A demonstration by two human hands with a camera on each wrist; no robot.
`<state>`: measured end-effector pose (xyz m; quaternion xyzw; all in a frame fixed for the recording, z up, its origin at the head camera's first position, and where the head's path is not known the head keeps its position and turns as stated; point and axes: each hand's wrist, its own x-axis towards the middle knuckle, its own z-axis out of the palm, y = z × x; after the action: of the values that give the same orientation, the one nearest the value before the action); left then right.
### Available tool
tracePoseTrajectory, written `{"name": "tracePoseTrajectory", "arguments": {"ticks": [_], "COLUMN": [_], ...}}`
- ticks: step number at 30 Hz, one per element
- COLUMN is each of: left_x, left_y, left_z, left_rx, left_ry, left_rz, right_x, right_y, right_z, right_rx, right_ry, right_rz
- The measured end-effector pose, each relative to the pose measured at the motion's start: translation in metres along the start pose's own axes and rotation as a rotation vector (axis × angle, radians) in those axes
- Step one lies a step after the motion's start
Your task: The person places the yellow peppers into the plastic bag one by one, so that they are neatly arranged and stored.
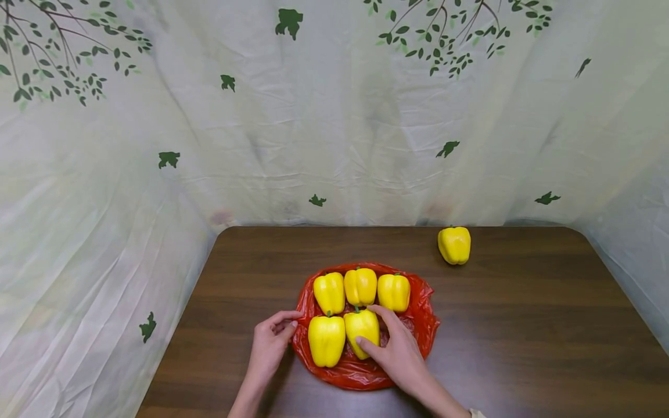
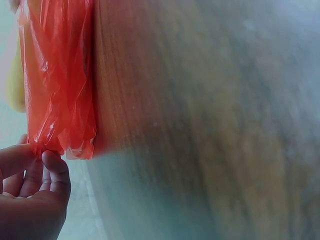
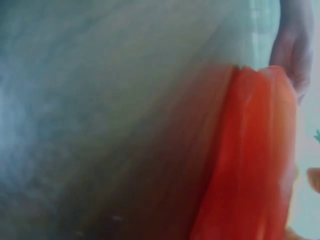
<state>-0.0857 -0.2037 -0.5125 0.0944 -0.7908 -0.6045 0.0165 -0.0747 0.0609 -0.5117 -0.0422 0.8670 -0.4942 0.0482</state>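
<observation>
Several yellow bell peppers lie in a round red plastic bag [image 1: 360,380], its rim spread wide on the table. My left hand [image 1: 269,345] pinches the bag's left edge between thumb and forefinger, as the left wrist view shows closely at the bag's gathered plastic [image 2: 60,85]. With thumb and fingers on either side, my right hand [image 1: 401,354] grips the front-right bell pepper [image 1: 360,334]. Beside it sits the front-left bell pepper [image 1: 326,342]. Three more form the back row, the middle bell pepper [image 1: 360,286] among them. In the right wrist view, the bag's side [image 3: 250,165] hides most of the right hand.
One more yellow bell pepper [image 1: 454,245] stands apart near the table's back edge, right of the bag. The dark wooden table [image 1: 522,325] reaches to a pale leaf-printed curtain [image 1: 340,128] behind and at both sides.
</observation>
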Motion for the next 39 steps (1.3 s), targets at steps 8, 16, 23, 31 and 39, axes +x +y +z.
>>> {"name": "tracePoseTrajectory", "arguments": {"ticks": [8, 16, 23, 31, 39], "left_x": [-0.001, -0.003, 0.0, -0.001, -0.002], "left_y": [0.005, 0.016, 0.004, 0.002, 0.01], "left_z": [-0.001, -0.001, 0.0, 0.0, -0.001], "left_rx": [-0.018, -0.003, -0.019, -0.013, 0.0], "left_ry": [-0.015, -0.025, -0.019, -0.016, -0.019], "left_rz": [-0.02, -0.049, -0.029, -0.024, -0.047], "right_x": [0.0, 0.0, -0.002, -0.005, -0.008], "right_y": [0.002, 0.002, 0.001, 0.0, -0.001], "right_z": [-0.006, -0.007, -0.008, -0.009, -0.015], "right_rx": [0.074, 0.055, 0.028, 0.03, 0.09], "right_ry": [-0.081, -0.046, -0.051, -0.041, -0.024], "right_rz": [-0.011, -0.037, 0.01, 0.036, 0.02]}}
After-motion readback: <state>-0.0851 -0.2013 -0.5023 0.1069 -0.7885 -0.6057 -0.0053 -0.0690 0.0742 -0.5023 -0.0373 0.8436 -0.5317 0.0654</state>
